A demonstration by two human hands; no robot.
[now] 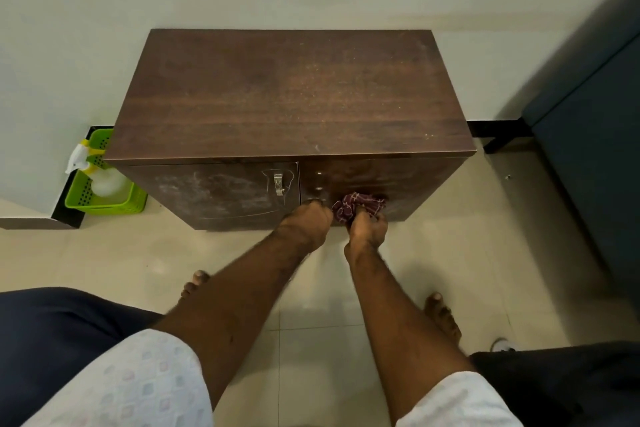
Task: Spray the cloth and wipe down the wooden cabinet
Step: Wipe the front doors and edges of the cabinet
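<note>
Green basket with spray bottle sits just beside the wooden cabinet's left side. Left hand curls at the door seam; its hold is unclear. Right hand clutches the cloth against the right door's lower edge. Open floor lies before the dark furniture.

Green basket beside cabinet's left; open floor rightward.

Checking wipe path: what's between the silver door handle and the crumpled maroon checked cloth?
Head view: the door gap, small metal studs and the left hand.
</note>
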